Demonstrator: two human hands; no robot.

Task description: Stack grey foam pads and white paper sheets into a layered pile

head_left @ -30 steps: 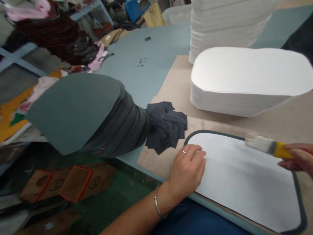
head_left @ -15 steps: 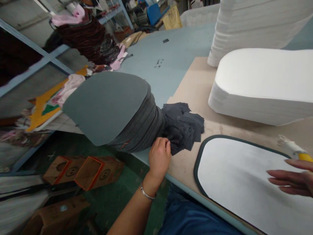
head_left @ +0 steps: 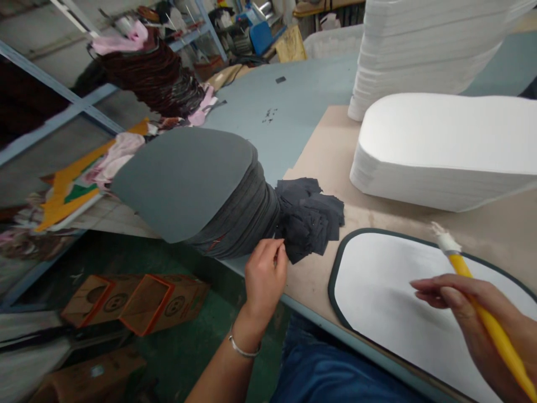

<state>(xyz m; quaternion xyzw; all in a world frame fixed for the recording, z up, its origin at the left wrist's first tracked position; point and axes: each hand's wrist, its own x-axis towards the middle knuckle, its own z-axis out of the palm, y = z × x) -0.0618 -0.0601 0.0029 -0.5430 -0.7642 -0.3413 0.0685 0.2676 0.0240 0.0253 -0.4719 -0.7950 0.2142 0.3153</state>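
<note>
Fingers at the dark patches, brush held ready

Left hand [head_left: 264,274] sits at the worktop [head_left: 331,162] edge, its fingers [head_left: 277,249] pinched narrow on the near corner of the heap of small dark fabric squares [head_left: 308,218]. That heap lies loose between the tall stack of grey cut pieces [head_left: 197,184] and the white panel [head_left: 398,302], so I can take from it without stretching. The grey stack leans out over the worktop edge, fanned towards the floor.

My right hand [head_left: 474,319] is closed around the yellow handle of a brush [head_left: 478,296], bristles tipped up and away above the white panel, touching nothing. The panel lies flat just in front of me on a dark backing that shows as a rim all round it.

Behind it, two stacks of white foam-like sheets [head_left: 444,151] stand well apart from the patches. On the floor at the left lie open cardboard boxes [head_left: 138,299]; I cannot tell what is inside them.
</note>
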